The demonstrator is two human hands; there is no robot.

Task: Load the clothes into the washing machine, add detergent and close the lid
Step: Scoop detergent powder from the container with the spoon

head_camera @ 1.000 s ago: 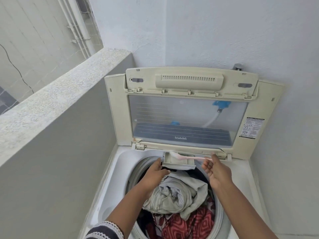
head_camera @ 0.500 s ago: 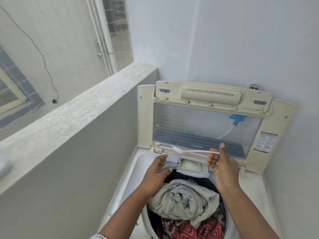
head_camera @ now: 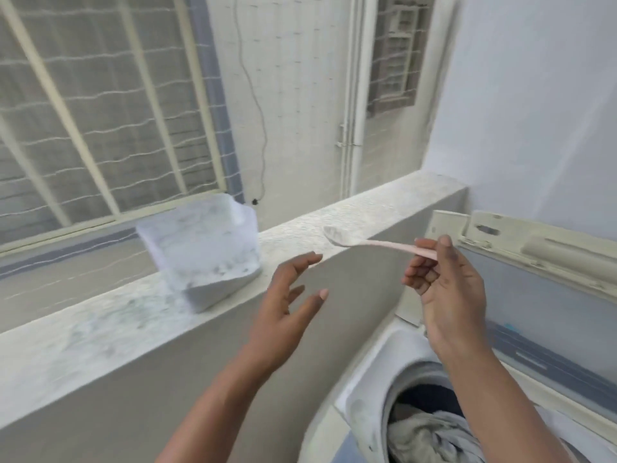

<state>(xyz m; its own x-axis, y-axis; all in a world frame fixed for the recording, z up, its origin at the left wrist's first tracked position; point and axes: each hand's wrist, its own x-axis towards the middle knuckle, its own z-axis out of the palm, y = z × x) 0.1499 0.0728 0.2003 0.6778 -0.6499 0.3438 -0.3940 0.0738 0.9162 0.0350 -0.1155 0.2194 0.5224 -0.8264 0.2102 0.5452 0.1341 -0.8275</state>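
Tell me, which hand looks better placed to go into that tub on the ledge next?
Probably the right hand: it already holds the pink spoon, bowl pointing toward the translucent tub on the ledge. The left hand is nearer but open and empty, better suited to steadying the tub.

Blurred tub (head_camera: 200, 255); washing machine (head_camera: 367, 406) cropped.

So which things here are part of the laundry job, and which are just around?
For the job: spoon in right hand; powder tub; clothes; washer lid; left hand.
Just around: ledge; window grille; drainpipe.
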